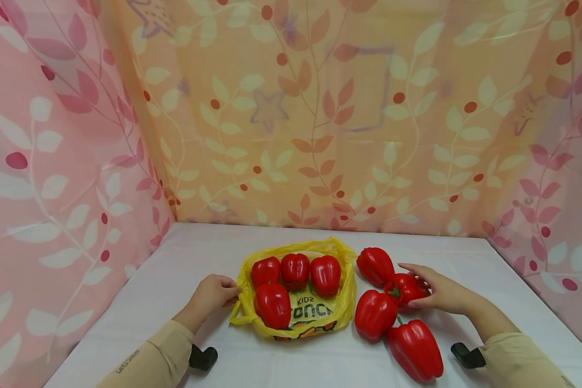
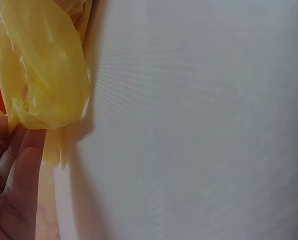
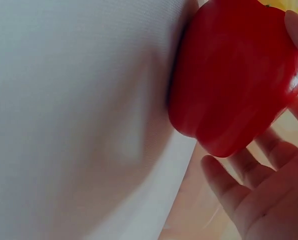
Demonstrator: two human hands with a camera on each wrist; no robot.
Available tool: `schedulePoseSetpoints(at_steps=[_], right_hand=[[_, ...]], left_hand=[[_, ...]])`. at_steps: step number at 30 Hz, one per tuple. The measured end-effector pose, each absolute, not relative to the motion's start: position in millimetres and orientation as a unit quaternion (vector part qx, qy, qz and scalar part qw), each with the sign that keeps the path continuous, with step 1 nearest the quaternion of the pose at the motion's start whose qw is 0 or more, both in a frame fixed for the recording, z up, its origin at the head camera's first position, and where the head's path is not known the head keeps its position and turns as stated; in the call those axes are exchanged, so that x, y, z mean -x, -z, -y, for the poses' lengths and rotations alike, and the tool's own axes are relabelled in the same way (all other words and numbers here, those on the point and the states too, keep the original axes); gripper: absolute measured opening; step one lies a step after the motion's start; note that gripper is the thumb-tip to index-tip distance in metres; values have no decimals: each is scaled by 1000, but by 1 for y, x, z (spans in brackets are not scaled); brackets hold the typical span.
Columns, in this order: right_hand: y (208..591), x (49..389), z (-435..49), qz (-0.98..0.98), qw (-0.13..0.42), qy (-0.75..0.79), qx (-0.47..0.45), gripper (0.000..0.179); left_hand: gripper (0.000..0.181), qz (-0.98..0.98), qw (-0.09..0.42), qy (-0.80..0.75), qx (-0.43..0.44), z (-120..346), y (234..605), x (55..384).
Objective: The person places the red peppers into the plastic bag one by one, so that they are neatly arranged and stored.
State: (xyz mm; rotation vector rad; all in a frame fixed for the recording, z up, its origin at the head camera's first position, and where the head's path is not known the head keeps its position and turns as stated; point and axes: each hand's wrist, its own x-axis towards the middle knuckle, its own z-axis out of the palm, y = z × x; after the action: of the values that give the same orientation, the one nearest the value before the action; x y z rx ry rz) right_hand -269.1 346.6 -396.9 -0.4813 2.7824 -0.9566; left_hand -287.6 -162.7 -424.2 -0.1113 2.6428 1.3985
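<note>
A yellow plastic bag [image 1: 346,318] lies spread open on the table with several red bell peppers inside, one of them a pepper [image 1: 272,306] at its front left. At the bag's left edge my left hand [image 1: 215,295] pinches the thin plastic between thumb and fingers. My right hand [image 1: 438,291] is spread around a red bell pepper [image 3: 229,75] on the table, thumb on one side and fingers at its blunt end. Close around that one lie a pepper [image 1: 375,267] behind, a pepper [image 1: 375,315] to the left and a larger pepper [image 1: 415,351] in front.
A white cloth covers the table [image 1: 199,242]. Patterned fabric walls [image 1: 320,108] stand at the back and both sides. Dark wrist-camera mounts [image 1: 202,358] show beneath the sleeves.
</note>
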Motion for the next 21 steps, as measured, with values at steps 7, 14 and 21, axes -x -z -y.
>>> schedulePoseSetpoints(at_steps=[7, 14, 21], right_hand=[[395, 264, -347, -937, 85, 310, 134, 77], [395, 257, -353, -949, 67, 285, 117, 83], [398, 251, -360, -958, 53, 262, 101, 82]], left_hand=[[11, -881, 72, -467, 36, 163, 426, 289], [11, -884, 72, -461, 37, 163, 425, 289], [11, -882, 71, -464, 34, 163, 426, 289]])
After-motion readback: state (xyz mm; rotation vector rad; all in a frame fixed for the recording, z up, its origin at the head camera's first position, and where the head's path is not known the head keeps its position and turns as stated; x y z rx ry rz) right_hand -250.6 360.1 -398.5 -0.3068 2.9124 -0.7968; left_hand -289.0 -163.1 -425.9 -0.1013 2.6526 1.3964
